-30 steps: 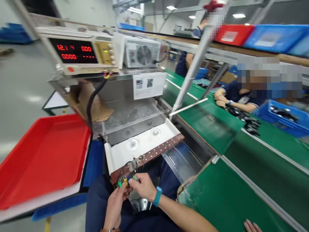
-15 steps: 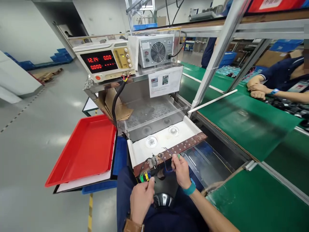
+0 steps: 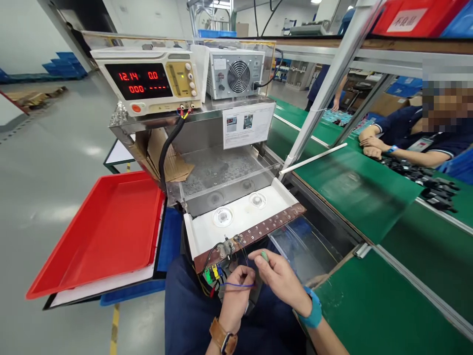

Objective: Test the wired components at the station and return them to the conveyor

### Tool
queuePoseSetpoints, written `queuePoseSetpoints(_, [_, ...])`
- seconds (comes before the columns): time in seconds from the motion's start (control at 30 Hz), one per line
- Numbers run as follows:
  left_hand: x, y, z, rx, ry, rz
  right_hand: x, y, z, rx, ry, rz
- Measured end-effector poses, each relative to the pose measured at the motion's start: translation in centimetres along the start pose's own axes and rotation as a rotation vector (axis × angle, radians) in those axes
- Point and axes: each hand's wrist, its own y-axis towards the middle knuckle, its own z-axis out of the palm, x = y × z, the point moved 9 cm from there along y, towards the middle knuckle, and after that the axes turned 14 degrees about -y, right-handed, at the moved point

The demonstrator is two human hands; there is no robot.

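My left hand (image 3: pixel 237 292), a brown-strapped watch on its wrist, is closed in a pinch in front of the brown strip. A thin blue wire (image 3: pixel 236 284) runs across its fingers. Close beside it on the right, my right hand (image 3: pixel 279 278) wears a teal wristband; its fingers are curled round a small green piece (image 3: pixel 264 255) of unclear kind. Above both hands lies the brown perforated strip (image 3: pixel 268 226) along the front of a white tray (image 3: pixel 242 209) with two round discs. Green, yellow and blue connectors (image 3: pixel 213 272) hang at the strip's left end.
A power supply (image 3: pixel 144 81) with red digits and a grey fan unit (image 3: pixel 236 74) stand on the metal shelf. On the left is a red tray (image 3: pixel 107 227) over blue ones. Green work surfaces (image 3: pixel 391 301) lie right, where another person rests their arms.
My left hand has moved up and right to the wires. My right hand has come down off the strip, close to the left. The view has shifted slightly.
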Motion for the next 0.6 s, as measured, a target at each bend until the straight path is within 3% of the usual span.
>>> queuePoseSetpoints(0.1, [0.8,-0.4,-0.5,-0.023,-0.001,-0.012,-0.8,-0.2,-3.0,-0.174,-0.031,0.048])
queuePoseSetpoints(0.2, [0.0,-0.6,-0.8,-0.019,-0.034,0.006,-1.5,1.4,-4.1,-0.211,-0.171,0.056])
queuePoseSetpoints(0.3, [-1.8,-0.5,-1.1,-0.022,-0.060,0.106,-3.0,4.3,-2.4,-0.137,-0.332,0.106])
queuePoseSetpoints(0.47, [-3.4,0.0,-1.0,0.024,-0.026,0.261,-5.9,8.1,3.4,0.125,-0.355,0.289])
queuePoseSetpoints(0.6, [-3.6,0.1,-0.4,0.030,0.045,0.298,-5.5,9.9,4.2,0.079,-0.600,0.255])
